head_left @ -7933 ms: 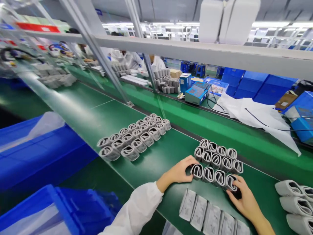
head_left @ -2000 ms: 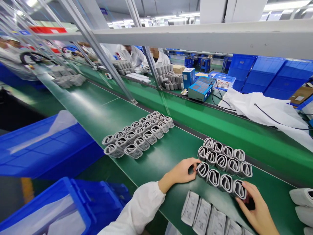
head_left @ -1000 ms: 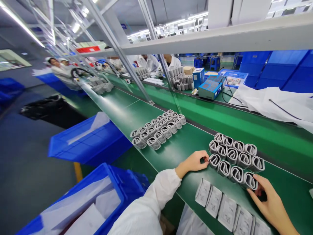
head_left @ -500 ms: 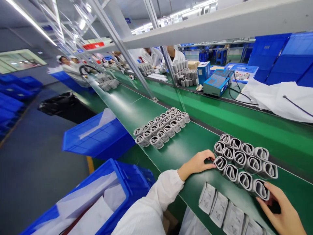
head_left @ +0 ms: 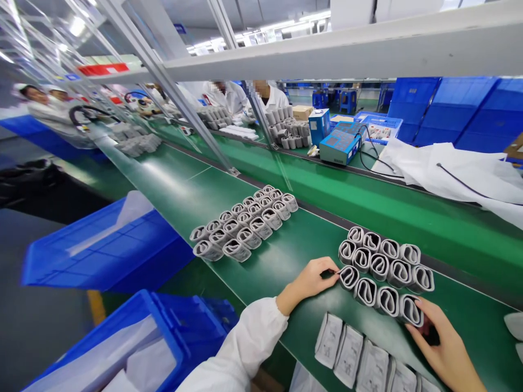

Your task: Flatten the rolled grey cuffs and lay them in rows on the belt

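Several rolled grey fabric cuffs stand on end in three rows on the green belt, their coiled edges facing up. At the left end of the front row, my left hand has its thumb and fingertips against the first rolled cuff. My right hand grips the last rolled cuff of that row, thumb in front and fingers behind. Nearer to me lies a line of flat-lying grey cuffs with printed faces, running off the bottom edge.
Another block of rolled cuffs stands further left on the belt. Blue bins adjoin the belt's near side. Across the green divider are a blue device with cables and white sheets. A metal post rises beyond the belt.
The view has turned to the right, so the scene sits further left in the picture. Both hands stay at the two ends of the front row, with little visible shift of the cuffs.
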Available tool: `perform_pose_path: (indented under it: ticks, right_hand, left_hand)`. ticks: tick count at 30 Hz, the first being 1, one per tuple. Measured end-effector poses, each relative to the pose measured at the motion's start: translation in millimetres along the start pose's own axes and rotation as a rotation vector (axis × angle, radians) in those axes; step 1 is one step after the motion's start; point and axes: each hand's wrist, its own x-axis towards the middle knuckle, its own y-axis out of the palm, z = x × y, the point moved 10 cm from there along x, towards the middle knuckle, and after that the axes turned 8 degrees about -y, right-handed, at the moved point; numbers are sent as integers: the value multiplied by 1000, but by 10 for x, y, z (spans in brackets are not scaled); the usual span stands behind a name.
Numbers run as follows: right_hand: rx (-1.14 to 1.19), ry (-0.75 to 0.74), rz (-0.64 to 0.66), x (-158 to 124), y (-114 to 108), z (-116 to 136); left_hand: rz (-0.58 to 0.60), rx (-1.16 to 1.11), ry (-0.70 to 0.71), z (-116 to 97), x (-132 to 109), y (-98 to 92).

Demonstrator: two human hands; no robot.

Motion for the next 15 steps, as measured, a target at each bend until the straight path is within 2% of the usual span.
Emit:
perform_pose_path:
  ticks: [5,10,15]
  right_hand:
    - [53,110,-12,-1,8,22]
    - [-2,246,80,1,127,33]
    - [-18,276,97,-26,137,31]
  left_hand:
    - [12,-8,-32,66,-1,15]
    - [82,-54,5,-69,3,40]
    - [236,0,-187,60,-29,141]
